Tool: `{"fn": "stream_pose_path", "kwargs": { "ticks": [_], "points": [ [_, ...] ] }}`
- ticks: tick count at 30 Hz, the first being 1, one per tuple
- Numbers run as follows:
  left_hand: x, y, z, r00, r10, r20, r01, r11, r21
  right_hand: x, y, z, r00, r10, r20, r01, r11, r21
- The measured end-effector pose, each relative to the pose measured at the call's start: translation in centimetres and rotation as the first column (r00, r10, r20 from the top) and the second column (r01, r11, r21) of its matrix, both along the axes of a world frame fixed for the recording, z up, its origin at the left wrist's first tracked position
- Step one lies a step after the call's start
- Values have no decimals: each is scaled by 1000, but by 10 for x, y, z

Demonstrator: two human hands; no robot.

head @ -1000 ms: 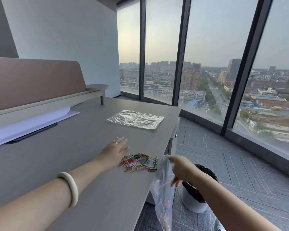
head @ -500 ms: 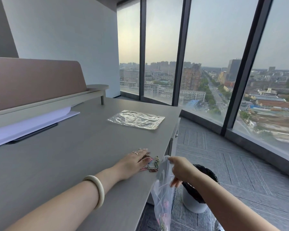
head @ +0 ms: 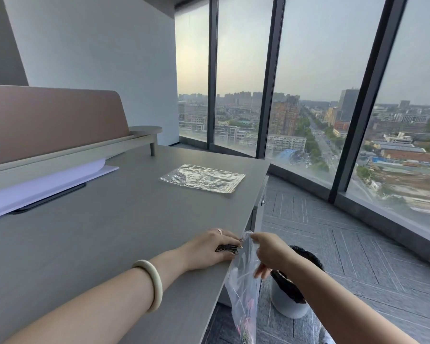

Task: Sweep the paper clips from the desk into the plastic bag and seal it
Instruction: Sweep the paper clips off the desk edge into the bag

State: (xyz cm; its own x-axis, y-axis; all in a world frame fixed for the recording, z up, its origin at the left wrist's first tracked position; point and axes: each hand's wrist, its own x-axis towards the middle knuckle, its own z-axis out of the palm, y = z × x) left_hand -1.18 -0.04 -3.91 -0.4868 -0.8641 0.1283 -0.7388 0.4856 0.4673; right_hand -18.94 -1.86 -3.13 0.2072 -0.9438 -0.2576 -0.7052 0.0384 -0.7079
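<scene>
Here, two hands work at the desk [head: 114,234] edge. The left hand [head: 209,248] lies flat, fingers together, over a small heap of paper clips [head: 230,248], too bunched to count. The right hand [head: 268,252] pinches the rim of one plastic bag [head: 243,296] hanging below the edge, clips visible inside. A second bag [head: 202,178] lies flat farther back.

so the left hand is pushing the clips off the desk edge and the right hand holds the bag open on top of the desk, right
Not quite. The right hand holds the plastic bag open below the desk edge, hanging off the side, not on top of the desk. The rest stands: the left hand is pushing the paper clips at the edge. The head view shows it.
</scene>
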Motion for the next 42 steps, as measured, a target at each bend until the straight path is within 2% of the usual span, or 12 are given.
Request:
{"fn": "stream_pose_path", "kwargs": {
  "ticks": [8, 10, 15, 16, 20, 22, 27, 31, 34, 36, 40, 42],
  "points": [
    [5, 0, 13, 986, 89, -144, -100, 992, -71, -1, 3, 4, 1000, 10, -7, -10, 1000, 0],
    [15, 0, 18, 983, 126, -130, -138, 986, -89, -1, 3, 4, 1000, 19, -13, -19, 1000, 1],
    [46, 13, -1, 956, 88, 280, -100, 995, 29, -5, 3, 4, 999, 51, -9, -51, 998, -37],
    [47, 14, -7, 956, 97, 278, -113, 993, 43, -5, 4, 4, 999, 54, -6, -54, 998, -42],
    [34, 8, -9, 985, 162, 58, -163, 987, 9, -5, 6, 3, 998, 54, -27, -55, 997, -46],
    [26, 5, -6, 990, 143, 12, -143, 990, -8, -5, 6, 4, 998, 47, -36, -48, 998, -33],
    [2, 0, 1, 997, 77, -18, -78, 995, -58, -2, 6, 7, 998, 43, -55, -44, 999, -23],
    [-9, 0, 7, 1000, 25, -18, -25, 999, -21, -1, 7, 9, 999, 33, -26, -33, 999, -6],
    [5, 8, 21, 996, 84, -38, -84, 996, -13, -4, 8, 10, 998, 36, -42, -37, 999, -17],
    [24, 17, 21, 991, 130, 40, -130, 991, 2, -6, 9, 10, 998, 40, -47, -42, 999, -25],
    [42, 49, 5, 922, 141, 361, -191, 976, 106, -6, 10, 10, 998, 40, -39, -41, 999, -35],
    [36, 60, -2, 914, 162, 372, -220, 968, 120, -5, 10, 8, 999, 40, -33, -41, 999, -34]
  ]
}}
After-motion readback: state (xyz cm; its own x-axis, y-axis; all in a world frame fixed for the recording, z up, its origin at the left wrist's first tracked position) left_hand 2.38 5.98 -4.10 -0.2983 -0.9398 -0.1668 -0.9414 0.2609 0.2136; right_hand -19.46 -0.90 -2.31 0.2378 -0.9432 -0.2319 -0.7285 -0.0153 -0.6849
